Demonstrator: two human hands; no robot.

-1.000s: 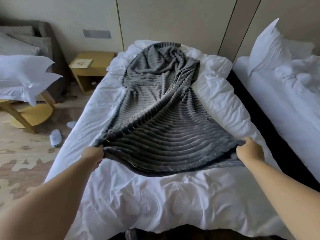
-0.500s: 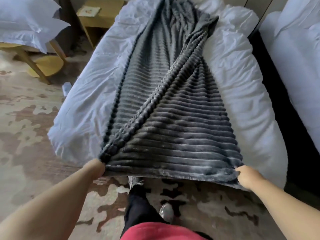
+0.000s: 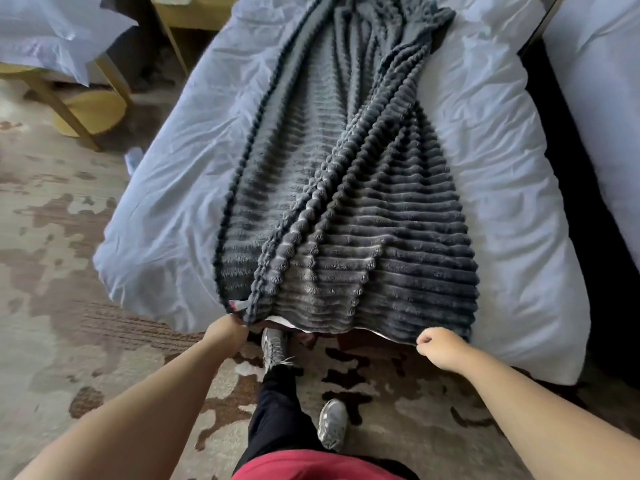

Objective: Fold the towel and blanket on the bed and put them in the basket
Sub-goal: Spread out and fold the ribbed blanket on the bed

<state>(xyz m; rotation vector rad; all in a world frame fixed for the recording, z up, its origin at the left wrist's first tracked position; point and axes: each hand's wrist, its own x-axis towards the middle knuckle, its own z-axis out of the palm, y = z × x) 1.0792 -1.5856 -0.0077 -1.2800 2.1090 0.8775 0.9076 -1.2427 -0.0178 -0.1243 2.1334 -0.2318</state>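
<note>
Left grip [image 3: 227, 332] and right grip [image 3: 438, 346] pinch the near hem of our dark grey ribbed plush blanket [image 3: 346, 220].
Each closes round a near corner; we judge its long axis runs straight away from both grips up the white-covered bed [image 3: 502, 174], neither grip nearer the far end.

grey ribbed blanket [image 3: 353, 216], white bedding [image 3: 502, 174]
</note>
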